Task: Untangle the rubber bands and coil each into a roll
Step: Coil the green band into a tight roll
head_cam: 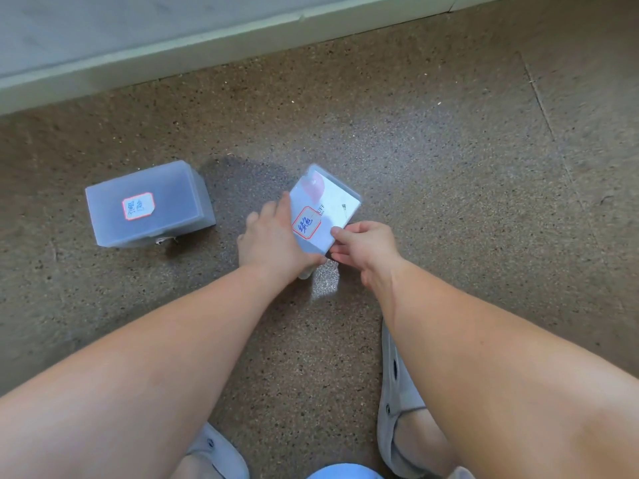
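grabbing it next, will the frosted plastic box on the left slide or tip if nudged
The frosted rectangular plastic box on the left lies flat on the speckled floor, so it would probably slide rather than tip. Its smooth walls look stiff, perhaps slippery.

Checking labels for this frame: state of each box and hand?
Tilted box: tilted, lid seemingly on, held by both hands.
Floor box: flat on floor, closed, untouched.
Left hand: grips tilted box's side.
Right hand: pinches its near corner.
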`<state>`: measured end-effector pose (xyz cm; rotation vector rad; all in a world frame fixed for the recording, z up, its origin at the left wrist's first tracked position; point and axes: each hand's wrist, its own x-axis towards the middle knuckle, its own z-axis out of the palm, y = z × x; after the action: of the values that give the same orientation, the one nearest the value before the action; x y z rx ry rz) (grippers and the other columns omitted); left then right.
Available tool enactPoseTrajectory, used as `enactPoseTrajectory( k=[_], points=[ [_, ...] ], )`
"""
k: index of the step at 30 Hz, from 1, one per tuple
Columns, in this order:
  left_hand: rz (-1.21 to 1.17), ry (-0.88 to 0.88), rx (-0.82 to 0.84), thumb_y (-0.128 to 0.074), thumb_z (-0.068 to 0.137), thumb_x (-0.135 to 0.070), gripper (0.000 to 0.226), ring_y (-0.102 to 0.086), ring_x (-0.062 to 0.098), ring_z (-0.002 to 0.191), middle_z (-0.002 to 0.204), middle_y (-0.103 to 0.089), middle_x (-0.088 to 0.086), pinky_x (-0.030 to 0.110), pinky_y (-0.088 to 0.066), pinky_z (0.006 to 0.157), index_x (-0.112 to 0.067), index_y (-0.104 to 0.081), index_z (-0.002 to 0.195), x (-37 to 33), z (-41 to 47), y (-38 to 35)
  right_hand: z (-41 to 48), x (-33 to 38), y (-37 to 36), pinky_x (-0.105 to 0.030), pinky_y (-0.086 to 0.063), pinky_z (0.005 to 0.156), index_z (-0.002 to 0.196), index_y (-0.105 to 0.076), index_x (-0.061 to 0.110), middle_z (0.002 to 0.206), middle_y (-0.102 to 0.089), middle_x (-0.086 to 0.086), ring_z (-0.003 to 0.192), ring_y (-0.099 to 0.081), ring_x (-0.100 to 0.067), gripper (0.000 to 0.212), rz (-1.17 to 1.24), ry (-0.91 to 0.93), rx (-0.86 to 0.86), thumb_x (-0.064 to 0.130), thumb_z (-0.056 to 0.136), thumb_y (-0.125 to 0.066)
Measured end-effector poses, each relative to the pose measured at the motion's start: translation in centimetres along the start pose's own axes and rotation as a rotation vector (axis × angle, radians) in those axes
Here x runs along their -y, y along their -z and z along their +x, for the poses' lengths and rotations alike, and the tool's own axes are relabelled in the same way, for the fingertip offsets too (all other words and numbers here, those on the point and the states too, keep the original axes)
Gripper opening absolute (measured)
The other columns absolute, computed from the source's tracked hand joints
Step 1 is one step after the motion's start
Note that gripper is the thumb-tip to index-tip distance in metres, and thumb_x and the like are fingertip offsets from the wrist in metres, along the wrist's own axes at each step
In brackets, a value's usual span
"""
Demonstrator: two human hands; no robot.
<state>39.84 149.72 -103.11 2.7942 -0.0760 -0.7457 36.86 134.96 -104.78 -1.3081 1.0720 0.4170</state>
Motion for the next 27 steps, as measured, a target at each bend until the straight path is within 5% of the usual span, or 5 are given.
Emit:
enactPoseTrajectory(
  k=[13, 16, 20, 24, 27],
  points=[
    [0.197, -0.162, -0.128, -0.082, 0.062, -0.047, 0.114, -0.023, 0.035, 0.144, 0.158, -0.023, 0.01, 0.056, -0.026, 0.117, -0.026, -0.021, 0.156, 1.1, 1.7, 0.2, -0.4, 0.3, -2.4, -0.03, -0.06, 0.059, 0.084, -0.054, 0.009, 0.076, -0.067, -0.015, 0.064, -0.067, -0.02, 0.016, 0.151, -0.084, 0.007, 0.008, 0.096, -0.065],
    [0.298, -0.219, -0.209, -0.076, 0.074, -0.03, 0.072, -0.026, 0.038, 0.142, 0.154, -0.031, 0.011, 0.061, -0.024, 0.111, -0.034, -0.049, 0.141, 2.5, 3.5, 2.0, -0.1, 2.1, -2.5, -0.043, -0.062, 0.065, 0.078, -0.061, 0.012, 0.073, -0.07, -0.013, 0.062, -0.067, -0.026, 0.023, -0.29, 0.122, -0.048, 0.028, 0.093, -0.066],
    [0.362, -0.415, -0.362, -0.077, 0.073, -0.017, 0.037, -0.052, 0.039, 0.098, 0.112, -0.058, 0.016, 0.047, -0.043, 0.08, -0.02, -0.07, 0.109, 4.5, 4.0, 2.2, -0.3, 4.8, -0.7, -0.035, -0.048, 0.08, 0.086, -0.064, 0.021, 0.099, -0.064, -0.005, 0.095, -0.058, -0.027, 0.02, -0.951, 0.712, -0.319, 0.04, 0.086, -0.069],
    [0.392, -0.467, -0.288, -0.078, 0.072, -0.029, 0.068, -0.052, 0.039, 0.111, 0.126, -0.057, 0.019, 0.049, -0.043, 0.091, -0.012, -0.058, 0.134, 6.1, 1.5, -0.6, 0.4, 3.4, -0.3, -0.04, -0.041, 0.109, 0.127, -0.067, 0.023, 0.147, -0.048, -0.013, 0.133, -0.047, -0.033, 0.037, -1.027, 0.723, -0.157, 0.032, 0.091, -0.067],
    [0.446, -0.346, -0.127, -0.064, 0.081, -0.033, 0.081, -0.022, 0.04, 0.148, 0.163, -0.021, 0.02, 0.06, -0.02, 0.117, -0.013, -0.033, 0.154, 5.8, -0.8, -2.2, 0.0, 1.8, -0.9, -0.03, -0.038, 0.104, 0.144, -0.054, 0.024, 0.143, -0.054, -0.016, 0.13, -0.052, -0.032, 0.049, -0.875, 0.566, -0.133, 0.027, 0.095, -0.062]
  ],
)
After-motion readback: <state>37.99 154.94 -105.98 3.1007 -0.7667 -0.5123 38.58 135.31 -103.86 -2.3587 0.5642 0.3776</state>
